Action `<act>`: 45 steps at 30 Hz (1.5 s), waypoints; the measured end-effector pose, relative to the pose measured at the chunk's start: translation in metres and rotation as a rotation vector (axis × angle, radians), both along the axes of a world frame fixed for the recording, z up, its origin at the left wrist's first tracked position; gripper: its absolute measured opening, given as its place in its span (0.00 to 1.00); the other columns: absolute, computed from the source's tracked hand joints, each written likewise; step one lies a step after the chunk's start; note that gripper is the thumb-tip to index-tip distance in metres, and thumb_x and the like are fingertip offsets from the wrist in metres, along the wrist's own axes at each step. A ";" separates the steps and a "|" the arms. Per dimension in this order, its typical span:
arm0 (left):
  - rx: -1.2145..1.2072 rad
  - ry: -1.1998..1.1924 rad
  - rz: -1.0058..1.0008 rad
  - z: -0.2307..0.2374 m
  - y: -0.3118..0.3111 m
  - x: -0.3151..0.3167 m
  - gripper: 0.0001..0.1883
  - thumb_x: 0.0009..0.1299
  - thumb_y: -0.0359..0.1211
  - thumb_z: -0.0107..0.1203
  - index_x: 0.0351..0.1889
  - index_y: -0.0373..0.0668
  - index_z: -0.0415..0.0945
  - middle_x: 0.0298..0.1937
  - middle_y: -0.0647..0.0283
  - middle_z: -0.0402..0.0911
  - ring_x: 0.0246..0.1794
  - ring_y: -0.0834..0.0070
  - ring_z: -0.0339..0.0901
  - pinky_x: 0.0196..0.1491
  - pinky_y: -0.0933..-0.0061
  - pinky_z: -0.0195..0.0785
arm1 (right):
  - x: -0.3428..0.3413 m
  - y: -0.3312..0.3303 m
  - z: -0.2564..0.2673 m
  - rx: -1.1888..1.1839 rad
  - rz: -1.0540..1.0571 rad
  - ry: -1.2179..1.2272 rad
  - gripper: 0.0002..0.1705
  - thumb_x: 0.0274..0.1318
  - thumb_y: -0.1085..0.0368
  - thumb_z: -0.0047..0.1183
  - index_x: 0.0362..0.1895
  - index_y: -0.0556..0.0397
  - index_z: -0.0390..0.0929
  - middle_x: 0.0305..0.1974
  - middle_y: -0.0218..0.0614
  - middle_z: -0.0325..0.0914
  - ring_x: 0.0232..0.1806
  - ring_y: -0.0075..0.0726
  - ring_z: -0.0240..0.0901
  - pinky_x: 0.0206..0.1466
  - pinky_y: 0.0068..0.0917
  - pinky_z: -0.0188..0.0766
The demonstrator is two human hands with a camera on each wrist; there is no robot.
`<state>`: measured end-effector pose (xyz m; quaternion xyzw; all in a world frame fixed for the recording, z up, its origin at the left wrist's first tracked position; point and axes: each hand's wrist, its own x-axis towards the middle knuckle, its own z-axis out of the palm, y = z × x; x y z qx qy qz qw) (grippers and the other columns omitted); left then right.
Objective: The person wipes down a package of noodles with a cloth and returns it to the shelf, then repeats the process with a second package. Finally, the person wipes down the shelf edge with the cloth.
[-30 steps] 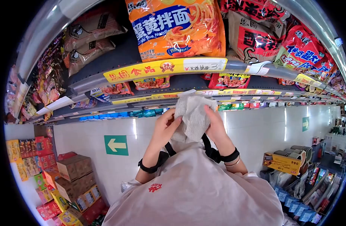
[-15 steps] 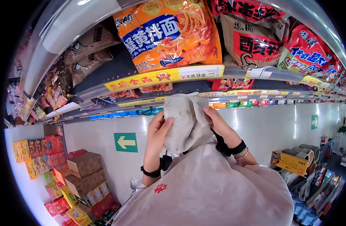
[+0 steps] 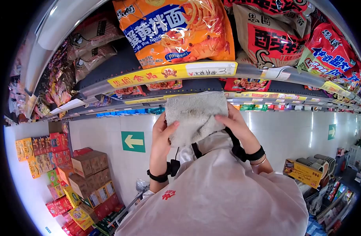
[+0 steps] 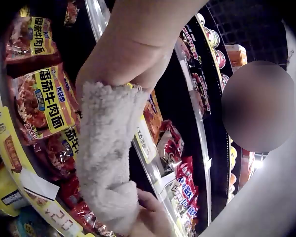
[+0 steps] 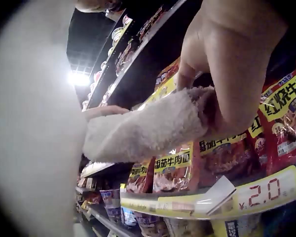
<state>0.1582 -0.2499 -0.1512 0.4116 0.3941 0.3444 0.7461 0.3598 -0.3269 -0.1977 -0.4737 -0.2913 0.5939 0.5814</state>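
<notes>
A pale grey fluffy cloth (image 3: 196, 116), folded into a rough rectangle with a darker smudge across its middle, is held up between both hands. My left hand (image 3: 161, 131) grips its left edge, thumb on the near face and fingers behind. At the opposite edge my right hand (image 3: 236, 125) pinches it the same way. From the left wrist view the cloth (image 4: 108, 153) shows thick pile and hangs bent between the hands. In the right wrist view the cloth (image 5: 148, 128) runs from the right hand (image 5: 232, 64) toward the left one.
Right ahead are store shelves with an orange noodle packet (image 3: 176, 33) above a yellow label strip (image 3: 172, 74). Red noodle packets (image 5: 172, 170) sit on a lower shelf. Cardboard boxes (image 3: 90, 163) are stacked at left on the floor; a yellow carton (image 3: 302, 173) stands at right.
The cloth was bunched and folded over; now it is spread flatter and wider between the hands. Both hands keep hold of it, and the head view has shifted slightly.
</notes>
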 end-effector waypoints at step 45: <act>0.841 0.269 -0.089 0.063 0.006 0.031 0.15 0.57 0.23 0.47 0.43 0.39 0.66 0.35 0.63 0.70 0.35 0.79 0.68 0.38 0.80 0.62 | 0.004 -0.033 -0.046 0.145 -0.142 0.411 0.24 0.56 0.53 0.34 0.54 0.52 0.58 0.50 0.36 0.62 0.49 0.36 0.61 0.50 0.30 0.60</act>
